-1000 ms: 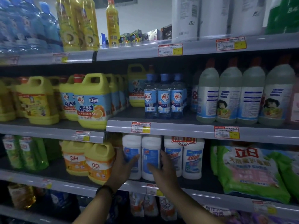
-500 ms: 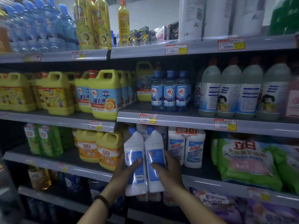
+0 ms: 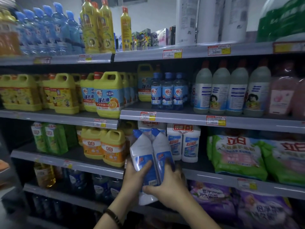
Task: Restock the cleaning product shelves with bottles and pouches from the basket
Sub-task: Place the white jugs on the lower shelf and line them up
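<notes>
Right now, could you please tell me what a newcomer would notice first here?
Two white bottles, gripped by the left hand and right hand, stand out at centre. Yellow jugs crowd the shelf up and to the left; green pouches lie at right.

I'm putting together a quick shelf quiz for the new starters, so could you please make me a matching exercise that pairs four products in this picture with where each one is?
Things:
1. white bottles
2. green pouches
3. small blue bottles
4. purple pouches

Places:
A. fourth shelf from the top, at the right
B. second shelf from the top, beside the yellow jugs
C. gripped by the left hand and right hand, in front of the shelves
D. third shelf from the top, at the right

Pairs: 1-C, 2-D, 3-B, 4-A.
</notes>
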The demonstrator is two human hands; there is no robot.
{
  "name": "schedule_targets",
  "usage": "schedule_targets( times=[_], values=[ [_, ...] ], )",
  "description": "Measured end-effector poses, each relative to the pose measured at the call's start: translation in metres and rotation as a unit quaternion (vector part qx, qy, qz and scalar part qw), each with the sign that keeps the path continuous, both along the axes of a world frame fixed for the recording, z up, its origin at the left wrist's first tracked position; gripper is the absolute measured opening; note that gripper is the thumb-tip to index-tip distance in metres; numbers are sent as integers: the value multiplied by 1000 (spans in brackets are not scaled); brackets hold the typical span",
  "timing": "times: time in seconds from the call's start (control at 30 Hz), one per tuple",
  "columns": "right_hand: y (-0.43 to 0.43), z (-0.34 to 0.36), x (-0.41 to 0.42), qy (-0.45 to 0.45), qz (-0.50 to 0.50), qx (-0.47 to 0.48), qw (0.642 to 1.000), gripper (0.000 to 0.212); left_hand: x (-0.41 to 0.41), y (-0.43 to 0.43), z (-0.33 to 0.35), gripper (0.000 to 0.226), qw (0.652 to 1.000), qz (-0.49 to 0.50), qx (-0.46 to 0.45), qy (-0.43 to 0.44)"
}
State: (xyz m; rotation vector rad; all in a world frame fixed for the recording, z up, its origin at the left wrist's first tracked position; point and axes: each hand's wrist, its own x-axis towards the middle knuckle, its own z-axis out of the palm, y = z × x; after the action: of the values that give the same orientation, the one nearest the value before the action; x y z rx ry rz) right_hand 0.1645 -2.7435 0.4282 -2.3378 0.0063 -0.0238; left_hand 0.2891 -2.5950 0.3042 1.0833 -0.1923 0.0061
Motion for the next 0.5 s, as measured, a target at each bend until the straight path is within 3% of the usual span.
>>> schedule_targets(
  times=[0.07, 0.1, 0.13, 0.17, 0.23, 0.43, 0.5],
  values=[
    [6, 24, -8, 51, 45, 74, 995, 93, 40, 18, -50, 89, 999, -35, -5, 34],
    [5, 17, -3, 66, 53, 108, 991, 88, 35, 23, -50, 89, 998, -59, -14, 30],
    [-1, 6, -2, 36, 48, 105, 993, 95, 7, 17, -26, 71, 999, -33, 31, 30],
    [-7, -4, 3, 7, 18, 137, 990, 96, -30, 3, 18, 51, 995, -73, 54, 33],
    [-14, -21, 7, -26, -1, 191, 981, 86, -91, -5, 89, 38, 991, -98, 88, 6],
    [-45, -16, 19, -11, -6, 330, 944, 45, -79, 18, 80, 37, 984, -88, 146, 41],
    [-51, -19, 23, 5, -6, 379, 926, 40, -70, 23, 75, 52, 980, -51, 190, 18]
  ],
)
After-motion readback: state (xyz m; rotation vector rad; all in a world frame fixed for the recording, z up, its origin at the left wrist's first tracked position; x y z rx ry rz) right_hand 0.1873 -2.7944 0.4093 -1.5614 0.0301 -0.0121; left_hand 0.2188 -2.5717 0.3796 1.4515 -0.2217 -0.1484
